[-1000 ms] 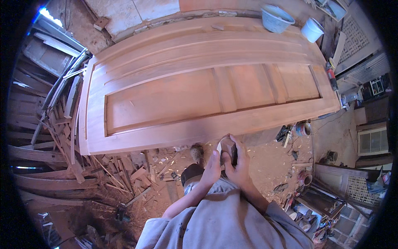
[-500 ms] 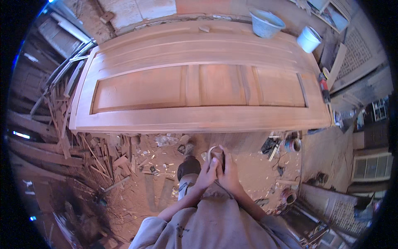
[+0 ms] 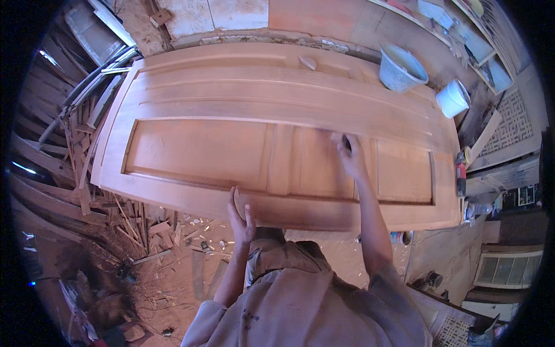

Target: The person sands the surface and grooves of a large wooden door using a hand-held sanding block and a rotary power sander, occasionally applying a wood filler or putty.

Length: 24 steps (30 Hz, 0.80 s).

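Observation:
A large reddish-brown wooden panelled door point(image 3: 208, 110) lies flat in front of me, with recessed panels and raised mouldings. Over the middle panel of the near row, my right hand point(image 3: 351, 157) is closed on a small folded piece of sandpaper point(image 3: 337, 137), pale on one side and dark on the other. The fingers cover most of it. My left hand point(image 3: 241, 222) is at the door's near edge, fingers stretched up and thumb apart, holding nothing. Whether it presses on the wood I cannot tell.
A grey bucket point(image 3: 403, 68) and a white pail point(image 3: 452, 99) stand at the far right. A small wood scrap point(image 3: 307, 63) lies on the door's far side. A red-and-black power tool point(image 3: 461, 173) sits at the right end. Offcuts point(image 3: 133, 222) pile up at left.
My hands were together near my body around the folded piece. Now they are apart: the right has reached forward onto the door with it, the left has moved to the near edge.

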### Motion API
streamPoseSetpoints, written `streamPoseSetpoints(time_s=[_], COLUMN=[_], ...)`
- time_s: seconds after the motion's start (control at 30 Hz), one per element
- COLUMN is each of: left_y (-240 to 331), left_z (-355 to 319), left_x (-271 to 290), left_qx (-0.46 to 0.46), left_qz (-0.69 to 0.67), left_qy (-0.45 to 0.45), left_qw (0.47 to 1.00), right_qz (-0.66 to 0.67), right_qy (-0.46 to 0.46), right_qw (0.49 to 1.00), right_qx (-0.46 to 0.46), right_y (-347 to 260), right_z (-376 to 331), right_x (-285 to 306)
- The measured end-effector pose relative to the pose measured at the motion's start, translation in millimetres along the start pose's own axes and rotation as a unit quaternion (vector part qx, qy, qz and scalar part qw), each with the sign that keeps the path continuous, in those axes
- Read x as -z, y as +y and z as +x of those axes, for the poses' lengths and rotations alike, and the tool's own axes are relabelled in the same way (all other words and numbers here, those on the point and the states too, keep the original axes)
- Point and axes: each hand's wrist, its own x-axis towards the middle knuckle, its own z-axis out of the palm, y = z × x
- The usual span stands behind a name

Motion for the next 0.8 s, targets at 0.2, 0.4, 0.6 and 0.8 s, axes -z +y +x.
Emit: streamPoseSetpoints(time_s=[0.2,0.4,0.6,0.8], left_y=[-41.0,-51.7,-46.5,-36.7], left_z=[31.8,26.9,35.2,47.2], left_x=[-8.8,-2.2,-5.4,-8.1], left_qx=[-0.066,-0.061,-0.054,-0.041], left_qz=[0.213,0.23,0.218,0.239], left_qy=[-0.025,-0.028,-0.039,-0.072], left_qw=[0.975,0.971,0.974,0.967], right_qz=[-0.217,-0.311,-0.358,-0.392], right_qy=[-0.074,-0.19,-0.202,-0.224], right_qw=[0.967,0.928,0.903,0.886], right_qx=[0.106,0.081,0.121,0.107], right_y=[45.3,45.7,48.0,39.5], right_z=[141.9,163.3,169.4,179.3], right_x=[-21.6,-31.6,-26.2,-36.4])
